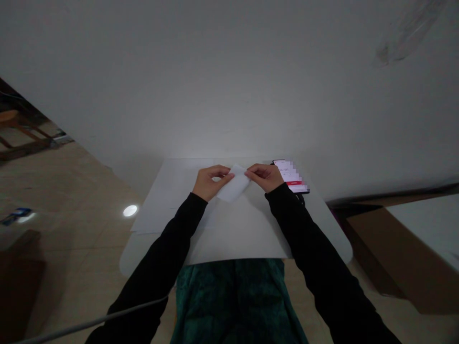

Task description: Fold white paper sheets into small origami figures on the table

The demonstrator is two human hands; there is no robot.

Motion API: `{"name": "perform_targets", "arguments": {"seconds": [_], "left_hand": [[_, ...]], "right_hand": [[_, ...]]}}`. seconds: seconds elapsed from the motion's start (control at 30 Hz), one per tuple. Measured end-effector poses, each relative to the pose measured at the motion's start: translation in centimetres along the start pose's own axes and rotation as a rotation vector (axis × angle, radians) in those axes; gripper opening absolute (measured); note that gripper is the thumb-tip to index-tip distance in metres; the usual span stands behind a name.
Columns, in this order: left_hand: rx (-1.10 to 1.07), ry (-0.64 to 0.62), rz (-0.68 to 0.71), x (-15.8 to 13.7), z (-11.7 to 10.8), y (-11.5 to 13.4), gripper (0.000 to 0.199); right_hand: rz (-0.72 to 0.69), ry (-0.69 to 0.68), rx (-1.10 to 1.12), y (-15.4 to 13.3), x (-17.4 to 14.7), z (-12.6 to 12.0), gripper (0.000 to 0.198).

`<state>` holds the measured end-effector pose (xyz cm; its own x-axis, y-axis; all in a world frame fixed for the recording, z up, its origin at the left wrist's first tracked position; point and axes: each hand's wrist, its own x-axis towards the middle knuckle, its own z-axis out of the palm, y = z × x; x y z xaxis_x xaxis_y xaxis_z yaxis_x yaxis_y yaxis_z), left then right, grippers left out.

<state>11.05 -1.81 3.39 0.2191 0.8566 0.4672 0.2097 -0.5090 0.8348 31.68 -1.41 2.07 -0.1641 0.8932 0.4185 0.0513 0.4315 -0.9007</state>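
Note:
Between my two hands is a small piece of white paper (232, 187), held above the white table (244, 239). My left hand (212, 181) pinches its left edge between thumb and fingers. On the other side, my right hand (266, 177) grips the upper right edge with its fingertips. The paper looks folded, but its exact creases are too faint to make out. Larger white sheets (161, 200) lie flat on the table's left side. Just right of my right hand is a phone (290, 177) with a lit screen, partly blurred out.
A pale wall (233, 86) rises behind the table. To the right on the floor stands a cardboard box (401, 253). A grey cable (96, 322) crosses by my left forearm. A wooden stool (17, 122) is at the far left.

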Motion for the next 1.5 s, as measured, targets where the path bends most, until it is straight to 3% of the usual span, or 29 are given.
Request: {"name": "perform_targets", "arguments": {"seconds": [0.4, 0.57, 0.83, 1.5], "left_hand": [[-0.140, 0.209, -0.108, -0.8, 1.8, 0.0, 0.025], [-0.257, 0.223, -0.168, -0.9, 2.3, 0.7, 0.044], [-0.253, 0.287, -0.117, -1.0, 3.1, 0.6, 0.023], [-0.246, 0.227, -0.135, -1.4, 3.6, 1.2, 0.020]], "right_hand": [[-0.108, 0.204, -0.071, -1.8, -0.6, 2.2, 0.016], [-0.120, 0.235, -0.099, -2.4, -0.8, 2.3, 0.016], [-0.255, 0.215, -0.205, -2.3, -0.8, 2.0, 0.012], [-0.280, 0.351, -0.213, -2.4, -0.8, 2.6, 0.020]]}}
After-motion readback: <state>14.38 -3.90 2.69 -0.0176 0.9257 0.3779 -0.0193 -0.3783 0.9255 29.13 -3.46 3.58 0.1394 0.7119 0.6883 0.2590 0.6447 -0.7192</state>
